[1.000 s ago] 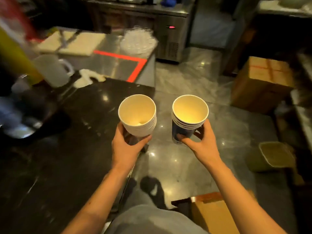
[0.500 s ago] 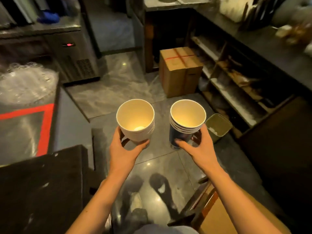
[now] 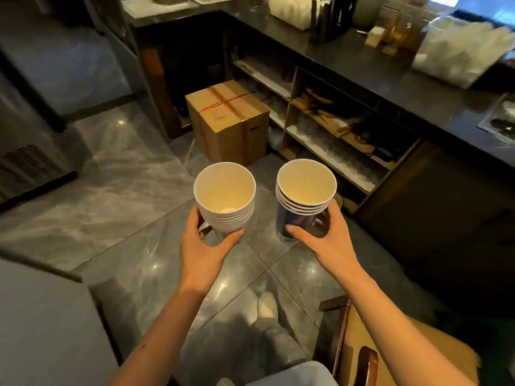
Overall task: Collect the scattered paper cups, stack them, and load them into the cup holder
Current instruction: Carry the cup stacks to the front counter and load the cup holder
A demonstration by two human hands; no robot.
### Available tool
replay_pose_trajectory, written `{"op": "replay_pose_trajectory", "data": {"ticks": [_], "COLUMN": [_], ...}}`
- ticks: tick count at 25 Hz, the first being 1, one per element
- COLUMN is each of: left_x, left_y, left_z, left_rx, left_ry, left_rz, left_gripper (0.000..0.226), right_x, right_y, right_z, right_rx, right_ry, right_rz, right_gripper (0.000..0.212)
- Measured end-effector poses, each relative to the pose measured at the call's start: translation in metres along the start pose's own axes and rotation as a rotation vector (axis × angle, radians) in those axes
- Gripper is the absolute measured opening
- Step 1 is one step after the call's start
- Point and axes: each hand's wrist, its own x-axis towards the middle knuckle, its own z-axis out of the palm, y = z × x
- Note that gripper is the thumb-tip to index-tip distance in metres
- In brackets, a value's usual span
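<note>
Cups are gathered and stacked already, judging by what both hands are carrying, so the step in hand looks like the carry toward the cup holder, which is not showing anywhere in this view. Going left to right: the left hand is curling around the lower part of the white stack, thumb pressing across the near side and fingers wrapping behind, closed only as far as the cup wall allows. That stack is sitting upright, mouth open to the camera, with several rims nested just below the top one. Just beside it, apart and not touching, the blue stack is being held upright by the right hand, thumb lying across the dark blue wall near the base and fingers reaching round the far side, again a partly closed grip. Both stacks are hanging over the tiled floor, with a taped cardboard box ahead and open shelves under the dark desk at the right. The next move probably calls for nesting one stack into the other, or finding the holder first; the grips should stay light, since paper walls buckle easily.
</note>
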Motion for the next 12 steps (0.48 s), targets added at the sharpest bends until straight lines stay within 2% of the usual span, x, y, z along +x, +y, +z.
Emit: {"op": "replay_pose_trajectory", "data": {"ticks": [5,8,12], "left_x": [0.129,0.198,0.285], "left_y": [-0.009,0.010,0.035], "left_z": [0.082,0.131,0.190], "left_rx": [0.002,-0.026,-0.034], "left_ry": [-0.075,-0.103,-0.178], "left_rz": [0.054,0.098,0.149], "left_gripper": [0.086,0.082,0.090], "right_x": [0.127,0.205,0.301], "right_y": [0.039,0.049,0.053], "right_z": [-0.020,-0.048,-0.082], "right_rx": [0.014,0.062,0.042], "right_ry": [0.085,0.151,0.194], "right_rz": [0.016,0.055,0.103], "right_gripper": [0.079,0.081,0.087]}}
